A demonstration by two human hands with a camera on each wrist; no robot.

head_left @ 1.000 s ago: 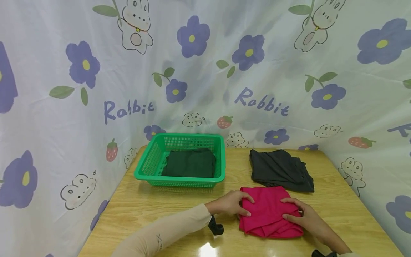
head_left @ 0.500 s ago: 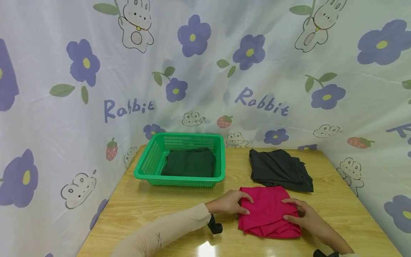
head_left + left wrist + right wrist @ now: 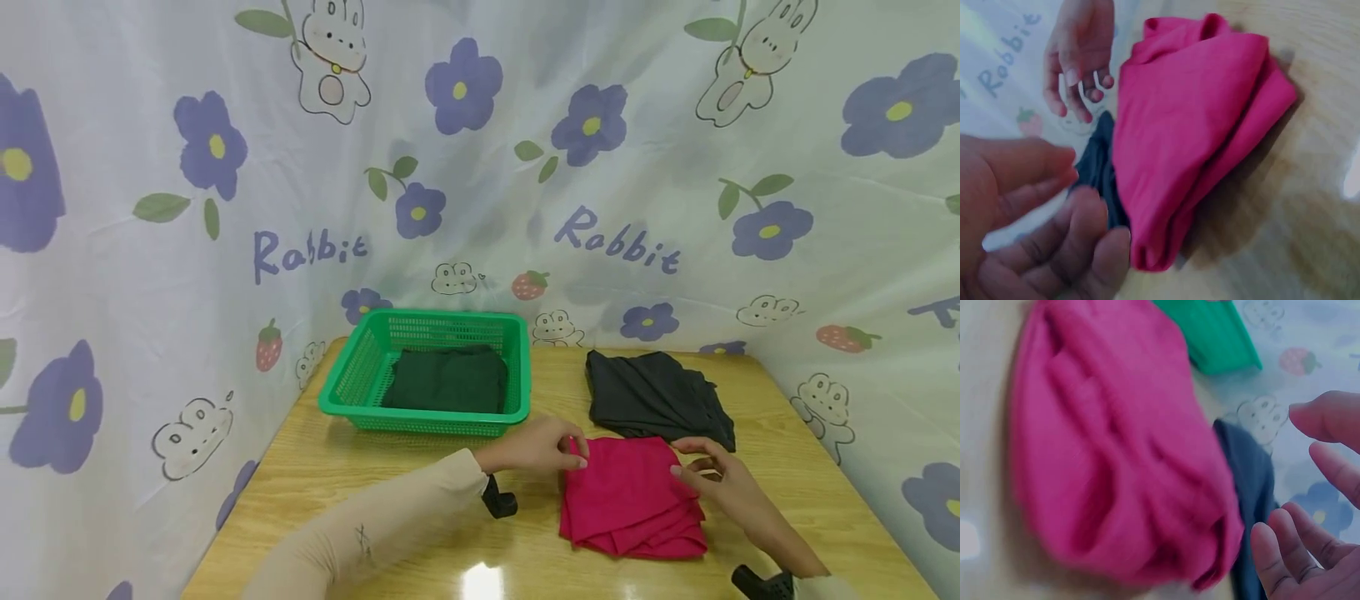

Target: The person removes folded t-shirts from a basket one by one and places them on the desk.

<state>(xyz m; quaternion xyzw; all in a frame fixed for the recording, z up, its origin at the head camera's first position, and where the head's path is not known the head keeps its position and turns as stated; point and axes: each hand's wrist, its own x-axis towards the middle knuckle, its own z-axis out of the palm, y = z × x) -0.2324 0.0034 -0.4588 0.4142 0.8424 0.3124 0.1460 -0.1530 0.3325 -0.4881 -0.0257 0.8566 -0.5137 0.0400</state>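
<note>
A folded bright pink cloth garment (image 3: 628, 500) lies on the wooden table, with loose layered folds along its near edge. My left hand (image 3: 536, 446) is at its far left corner; in the left wrist view its fingers (image 3: 1088, 219) are loosely bent, with nothing between them and the thumb. Over the far right corner hovers my right hand (image 3: 723, 483). In the right wrist view the fingers (image 3: 1294, 544) are spread, apart from the pink garment (image 3: 1122, 456).
Behind the pink garment lies a folded dark grey garment (image 3: 660, 396). At the back left a green plastic basket (image 3: 423, 421) holds a folded dark garment (image 3: 450, 382). A patterned curtain (image 3: 480, 200) surrounds the wooden table (image 3: 360, 500).
Both hands have come off the sides of the pink garment and shifted toward its far edge. The garment stays in about the same place.
</note>
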